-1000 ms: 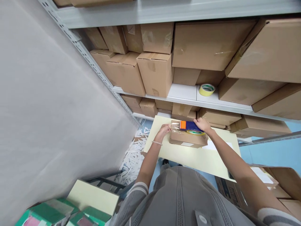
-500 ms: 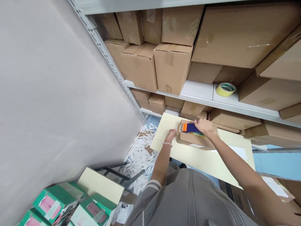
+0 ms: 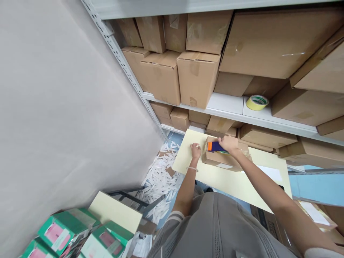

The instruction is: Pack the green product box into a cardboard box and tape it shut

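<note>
A small cardboard box [image 3: 212,159] lies on a pale yellow board [image 3: 185,157] in front of me. My right hand [image 3: 229,143] is wrapped round a blue and orange tape dispenser [image 3: 218,146], which rests on the box's top. Part of the tape roll shows under the dispenser. Beside the box's left end, a little apart from it, is my left hand [image 3: 196,151] with its fingers curled in. What the left fingers hold, if anything, is too small to make out. Clear tape [image 3: 246,154] sticks out crumpled at the box's right end.
Shelves [image 3: 228,104] packed with cardboard boxes [image 3: 197,79] rise behind the board. A yellow tape roll [image 3: 257,103] sits on the middle shelf. White paper strips [image 3: 158,175] litter the floor at left. Green boxes [image 3: 70,229] stand at lower left, by a grey wall [image 3: 67,107].
My left hand has drawn slightly left and away from the box's end. My right hand and the tape dispenser have shifted a little to the left.
</note>
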